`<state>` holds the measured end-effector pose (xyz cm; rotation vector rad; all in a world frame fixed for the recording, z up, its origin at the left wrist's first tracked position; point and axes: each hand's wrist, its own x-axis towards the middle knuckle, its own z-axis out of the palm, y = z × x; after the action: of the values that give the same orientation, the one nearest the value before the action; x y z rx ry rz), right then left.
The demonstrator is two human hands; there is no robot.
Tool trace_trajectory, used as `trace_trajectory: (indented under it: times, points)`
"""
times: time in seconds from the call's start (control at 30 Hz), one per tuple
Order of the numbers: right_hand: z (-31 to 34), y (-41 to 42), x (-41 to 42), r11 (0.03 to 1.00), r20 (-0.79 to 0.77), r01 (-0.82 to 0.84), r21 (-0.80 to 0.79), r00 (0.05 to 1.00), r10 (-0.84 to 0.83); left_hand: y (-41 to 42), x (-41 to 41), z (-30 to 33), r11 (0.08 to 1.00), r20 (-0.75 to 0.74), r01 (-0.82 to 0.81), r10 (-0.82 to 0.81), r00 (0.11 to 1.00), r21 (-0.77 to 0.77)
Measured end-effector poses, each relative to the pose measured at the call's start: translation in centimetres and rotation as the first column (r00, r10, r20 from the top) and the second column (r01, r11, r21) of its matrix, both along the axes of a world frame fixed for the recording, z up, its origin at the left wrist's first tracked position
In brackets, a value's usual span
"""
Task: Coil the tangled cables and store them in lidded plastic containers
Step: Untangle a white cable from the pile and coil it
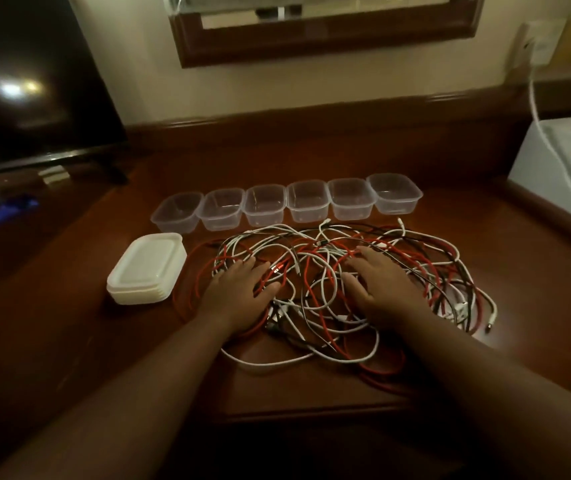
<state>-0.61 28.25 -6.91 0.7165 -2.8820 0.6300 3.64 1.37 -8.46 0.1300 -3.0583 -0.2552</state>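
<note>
On the desk, left hand (239, 289) and right hand (381, 285) flat, fingers spread, pressing tangled cables (315, 258)

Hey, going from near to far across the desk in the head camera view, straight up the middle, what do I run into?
Near desk edge → tangled cables with the left hand and right hand resting flat on them → row of six clear containers, all without lids → desk's raised back ledge → framed mirror on the wall.
</note>
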Motion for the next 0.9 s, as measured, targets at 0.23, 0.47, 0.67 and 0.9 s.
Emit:
trace_trajectory:
  times: [0.23,0.47,0.67,0.9]
  points:
    - [1.9,0.1,1.4,0.973,-0.375,-0.179,0.144,0.9,0.221,0.1,0.4,0.8,0.994,-0.209,0.071,-0.088,0.974,-0.088]
    - [4.1,-3.1,2.6,0.976,0.117,-0.059,-0.208,0.99,0.084,4.9,1.4,4.1,0.909,-0.385,0.38,-0.294,0.875,0.171]
    - [7.4,-4.5,4.1,0.757,0.349,0.141,-0.639,0.929,0.121,6.5,2.5,3.8,0.875,-0.369,0.403,-0.293,0.882,0.269]
    - [12.2,-5.2,4.8,0.24,0.464,0.4,-0.885,0.808,0.364,4.0,2.5,3.3,0.908,-0.393,0.295,-0.166,0.904,0.296]
